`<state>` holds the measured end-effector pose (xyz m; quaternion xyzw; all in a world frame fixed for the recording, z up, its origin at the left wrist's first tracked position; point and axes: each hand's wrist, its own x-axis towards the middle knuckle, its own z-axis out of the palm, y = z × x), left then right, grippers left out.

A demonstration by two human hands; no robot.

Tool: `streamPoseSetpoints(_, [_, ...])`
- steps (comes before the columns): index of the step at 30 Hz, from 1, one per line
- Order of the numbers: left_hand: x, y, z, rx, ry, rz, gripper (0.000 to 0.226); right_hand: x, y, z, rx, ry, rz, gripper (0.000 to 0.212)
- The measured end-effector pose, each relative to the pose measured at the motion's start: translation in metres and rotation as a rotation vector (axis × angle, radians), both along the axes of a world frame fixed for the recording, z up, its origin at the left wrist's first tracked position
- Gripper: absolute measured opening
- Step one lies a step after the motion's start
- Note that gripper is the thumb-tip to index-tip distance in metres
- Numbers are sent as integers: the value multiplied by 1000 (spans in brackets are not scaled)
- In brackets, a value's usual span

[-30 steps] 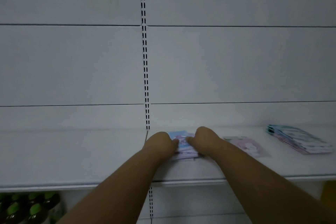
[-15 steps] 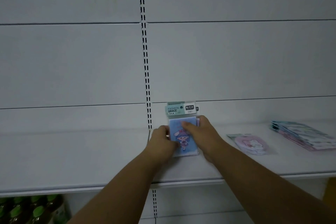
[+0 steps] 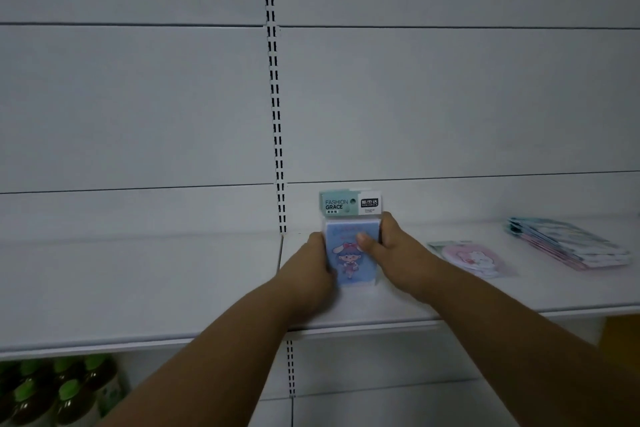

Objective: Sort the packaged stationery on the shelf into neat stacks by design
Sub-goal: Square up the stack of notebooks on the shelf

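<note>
A bundle of blue packets (image 3: 349, 263) with a cartoon girl and a teal "FASHION GRACE" header stands upright on the white shelf (image 3: 138, 288), facing me. My left hand (image 3: 311, 270) grips its left edge. My right hand (image 3: 391, 253) grips its right edge, thumb across the front. To the right a single pink round-design packet (image 3: 471, 256) lies flat on the shelf. Farther right lies a flat stack of teal and pink packets (image 3: 568, 243).
The shelf's back wall is white panels with a slotted upright (image 3: 275, 114) at the middle. Green-capped bottles (image 3: 52, 392) stand on the lower shelf at bottom left. An orange-brown surface shows at the lower right edge.
The blue bundle lay flat under both hands one second ago. It now stands on its lower edge, held from both sides, with its printed front toward me.
</note>
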<state>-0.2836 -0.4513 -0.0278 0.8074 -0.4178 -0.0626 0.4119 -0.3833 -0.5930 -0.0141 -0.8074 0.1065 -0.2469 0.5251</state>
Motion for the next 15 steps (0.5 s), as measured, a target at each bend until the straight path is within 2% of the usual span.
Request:
streamPoseSetpoints(4, [-4, 4, 3, 3, -55, 15, 39, -5, -1, 5, -163, 55, -25, 34])
streamPoseSetpoints(7, [-7, 1, 2, 16, -94, -28, 40, -5, 2, -3, -140, 37, -16, 34])
streamPoseSetpoints(11, [-10, -2, 2, 31, -85, -38, 43, -3, 7, -9, 39, 0, 40, 30])
streamPoseSetpoints(13, [-8, -2, -1, 41, -54, -4, 37, -4, 4, -8, 8, 39, 59, 34])
streamPoseSetpoints(15, [-7, 0, -1, 40, -32, 43, 32, -6, -2, -9, -111, 144, 35, 35])
